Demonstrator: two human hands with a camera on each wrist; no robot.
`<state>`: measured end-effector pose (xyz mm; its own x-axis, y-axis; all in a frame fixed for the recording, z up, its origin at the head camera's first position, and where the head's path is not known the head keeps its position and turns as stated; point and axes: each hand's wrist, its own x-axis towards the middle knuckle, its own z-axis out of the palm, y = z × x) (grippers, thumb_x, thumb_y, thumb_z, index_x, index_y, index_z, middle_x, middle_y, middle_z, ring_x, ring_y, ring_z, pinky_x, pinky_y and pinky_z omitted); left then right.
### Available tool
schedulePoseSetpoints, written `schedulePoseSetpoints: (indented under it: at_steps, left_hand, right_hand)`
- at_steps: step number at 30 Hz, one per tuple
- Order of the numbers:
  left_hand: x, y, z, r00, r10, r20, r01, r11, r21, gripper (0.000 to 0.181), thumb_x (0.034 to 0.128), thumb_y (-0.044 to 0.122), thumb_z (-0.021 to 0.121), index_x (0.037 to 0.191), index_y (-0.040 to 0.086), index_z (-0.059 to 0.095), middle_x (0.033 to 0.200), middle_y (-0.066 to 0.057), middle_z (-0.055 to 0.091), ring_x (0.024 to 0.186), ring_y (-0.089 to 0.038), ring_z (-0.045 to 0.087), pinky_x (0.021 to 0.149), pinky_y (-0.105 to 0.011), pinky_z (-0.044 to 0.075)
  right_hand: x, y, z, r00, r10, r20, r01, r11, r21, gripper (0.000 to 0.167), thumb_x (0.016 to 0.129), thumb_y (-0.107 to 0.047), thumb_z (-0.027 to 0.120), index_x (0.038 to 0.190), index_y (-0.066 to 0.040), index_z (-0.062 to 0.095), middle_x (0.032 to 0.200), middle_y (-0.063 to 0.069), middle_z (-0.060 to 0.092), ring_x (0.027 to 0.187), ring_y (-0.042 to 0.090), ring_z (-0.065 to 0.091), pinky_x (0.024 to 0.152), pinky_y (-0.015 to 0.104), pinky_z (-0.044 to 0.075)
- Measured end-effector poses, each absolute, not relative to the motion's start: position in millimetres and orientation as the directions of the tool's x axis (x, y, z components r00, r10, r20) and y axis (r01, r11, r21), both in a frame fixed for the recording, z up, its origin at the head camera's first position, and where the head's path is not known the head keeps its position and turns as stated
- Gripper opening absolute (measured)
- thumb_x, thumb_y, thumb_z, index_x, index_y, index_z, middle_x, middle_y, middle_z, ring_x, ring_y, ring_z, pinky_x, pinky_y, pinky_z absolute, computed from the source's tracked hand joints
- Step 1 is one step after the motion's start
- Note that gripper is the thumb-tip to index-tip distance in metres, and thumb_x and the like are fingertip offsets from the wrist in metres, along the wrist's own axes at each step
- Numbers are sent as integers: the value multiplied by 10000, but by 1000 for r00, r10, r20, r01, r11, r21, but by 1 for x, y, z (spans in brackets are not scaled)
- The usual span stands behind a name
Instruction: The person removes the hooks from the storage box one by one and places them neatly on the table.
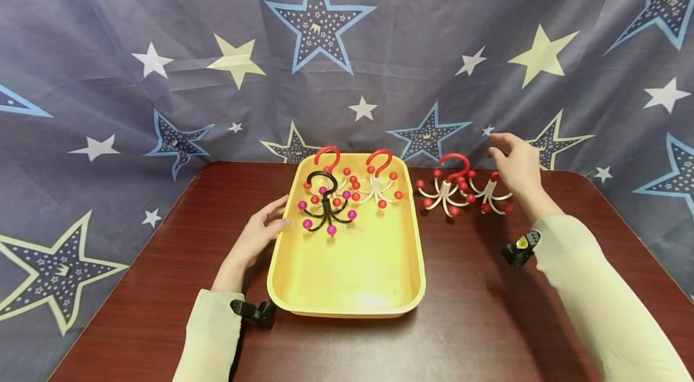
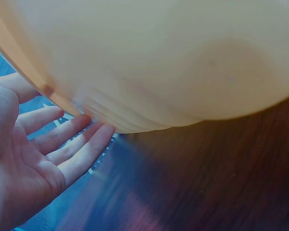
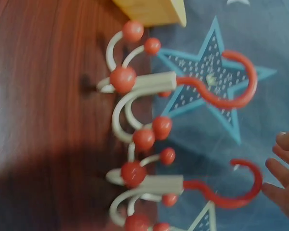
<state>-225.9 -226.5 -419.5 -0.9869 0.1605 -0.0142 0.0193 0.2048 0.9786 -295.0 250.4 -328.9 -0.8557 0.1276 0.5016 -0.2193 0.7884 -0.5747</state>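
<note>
Two white hangers [image 1: 446, 190]: stood upright beside the yellow tray [image 1: 358, 273], red hooks [image 3: 226, 201] upward, likely for easy grasping.
Right hand [image 1: 517, 170]: parted fingers held nothing, just beside one hook.
Left hand [image 1: 258, 234]: extended fingers touched the tray's side, I judged to steady it.

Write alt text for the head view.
A person's left grip touches a yellow tray holding one black claw hanger and two red-and-white ones. The right grip is beside two more red-and-white hangers on the brown table.
</note>
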Motion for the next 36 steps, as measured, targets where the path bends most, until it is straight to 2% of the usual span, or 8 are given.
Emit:
schedulePoseSetpoints:
  at_steps: [3,7,18,25,32,36]
  left_hand:
    - [-226,-227,-420,-987,163,-13,21,202,979,579,903,161,557,1426,133,311,1347,-225,423,1127,-381,492,812,-395,506]
    - [-226,-227,-420,-987,163,-13,21,204,979,580,902,166,560,1425,136,313,1343,-225,426,1125,-382,492,811,-395,506]
    - [-226,-228,-420,-986,168,-10,24,196,980,579,905,174,558,1427,133,310,1346,-226,422,1121,-383,494,807,-389,509]
    - [-227,-228,-421,-985,171,-9,24,195,981,575,911,163,549,1429,137,303,1353,-221,417,1121,-379,498,795,-353,515]
    - [-227,-229,-422,-985,171,-8,25,186,982,580,905,175,561,1427,139,310,1354,-217,419,1119,-375,501,797,-357,515]
    - [-226,-229,-422,-985,170,-12,21,185,982,583,903,181,565,1426,138,311,1353,-214,422,1121,-372,500,792,-347,516]
  right_hand:
    - [-297,237,-323,-846,105,523,-250,788,-563,268,852,-48,568,1111,-19,633,1081,188,638,885,307,594,763,418,414]
    - [-301,216,-318,-840,56,539,-304,775,-555,262,843,-51,587,1098,-32,647,1090,173,640,988,317,589,835,431,415]
    - [-311,152,-319,-862,-114,494,-422,700,-576,268,856,-78,599,1120,-43,634,1080,120,658,1000,257,614,856,394,455]
    - [-316,121,-328,-900,-197,389,-409,687,-600,307,874,-87,585,1180,-61,599,1146,123,627,1013,267,602,868,392,469]
    - [-320,101,-335,-927,-241,288,-374,665,-647,380,886,-97,577,1263,-62,534,1249,117,562,1111,261,550,918,393,445]
    - [-321,93,-338,-930,-262,258,-368,655,-660,383,886,-70,569,1266,-59,527,1271,119,543,1108,259,550,847,363,488]
